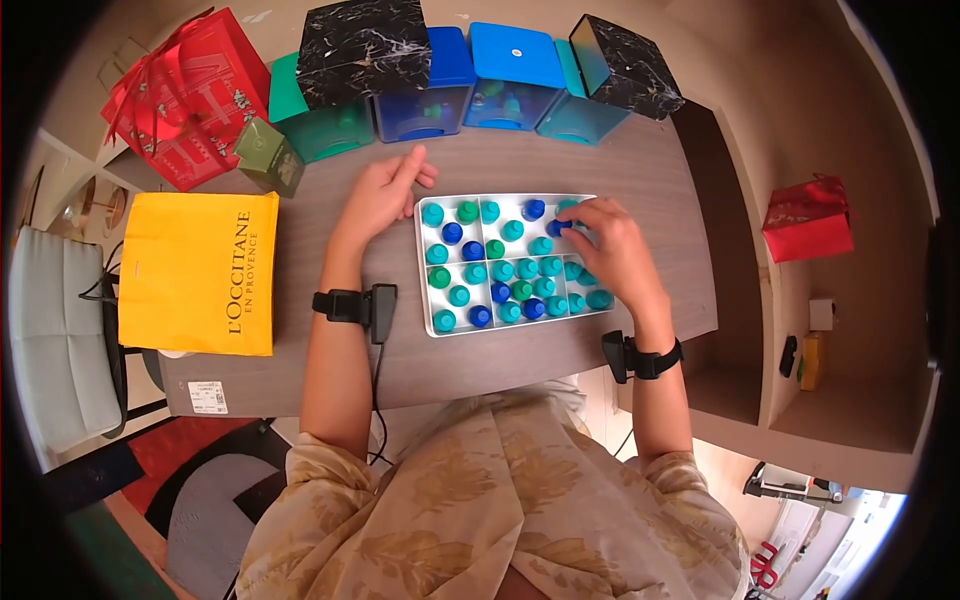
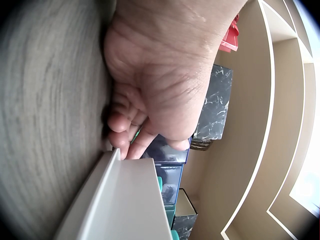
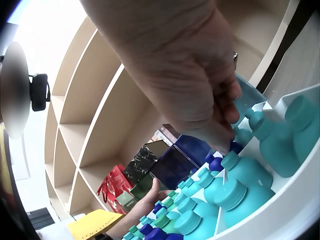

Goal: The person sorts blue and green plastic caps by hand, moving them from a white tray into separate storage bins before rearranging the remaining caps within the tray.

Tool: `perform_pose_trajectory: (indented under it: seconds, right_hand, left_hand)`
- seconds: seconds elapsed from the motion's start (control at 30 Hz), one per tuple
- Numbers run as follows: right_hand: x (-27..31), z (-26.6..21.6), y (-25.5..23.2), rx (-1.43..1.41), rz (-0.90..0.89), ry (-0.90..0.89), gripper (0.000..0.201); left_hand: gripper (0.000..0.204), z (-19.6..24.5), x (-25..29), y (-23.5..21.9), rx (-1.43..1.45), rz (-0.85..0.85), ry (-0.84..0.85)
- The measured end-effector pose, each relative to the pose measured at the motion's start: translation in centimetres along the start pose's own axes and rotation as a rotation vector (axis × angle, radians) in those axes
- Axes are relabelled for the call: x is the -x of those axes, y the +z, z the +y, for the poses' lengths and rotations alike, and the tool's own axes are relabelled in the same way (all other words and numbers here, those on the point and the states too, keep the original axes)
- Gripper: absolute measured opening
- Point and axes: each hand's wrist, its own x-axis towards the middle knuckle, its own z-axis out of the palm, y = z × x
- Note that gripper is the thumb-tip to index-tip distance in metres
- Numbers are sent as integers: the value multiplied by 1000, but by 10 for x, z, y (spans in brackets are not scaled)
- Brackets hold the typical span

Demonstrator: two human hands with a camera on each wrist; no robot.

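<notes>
A white divided tray (image 1: pixel 424 290) lies on the table, holding many small capped bottles in teal, green and dark blue. My right hand (image 1: pixel 612 250) reaches over its far right part, thumb and fingers pinching the top of a dark blue bottle (image 1: pixel 559 229). The right wrist view shows the thumb and fingertips at that dark blue cap (image 3: pixel 236 147), partly hidden by the hand. My left hand (image 1: pixel 388 190) rests on the table beside the tray's far left corner. In the left wrist view its loosely bent fingers (image 2: pixel 119 139) lie right at the tray's wall (image 2: pixel 132 195), holding nothing.
Several blue and teal bins (image 1: pixel 515 70) line the table's back, with black marbled boxes (image 1: pixel 365 50) on and among them. To the left stand a yellow bag (image 1: pixel 190 275), a red gift bag (image 1: pixel 185 100) and a small green box (image 1: pixel 268 157). Shelving (image 1: pixel 850 330) flanks the right side.
</notes>
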Motion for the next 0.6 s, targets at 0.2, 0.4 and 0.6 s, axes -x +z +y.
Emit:
perform_pose_trajectory:
  seconds: [0.2, 0.4, 0.6]
  right_hand:
    - [19, 7, -17, 38, 28, 83, 15]
    - [23, 8, -17, 46, -25, 89, 12]
    - [14, 1, -16, 44, 34, -14, 13]
  left_hand:
    - [61, 3, 2, 0, 18, 9, -8]
    - [61, 2, 2, -1, 17, 5, 7]
    - [62, 1, 1, 0, 25, 6, -3]
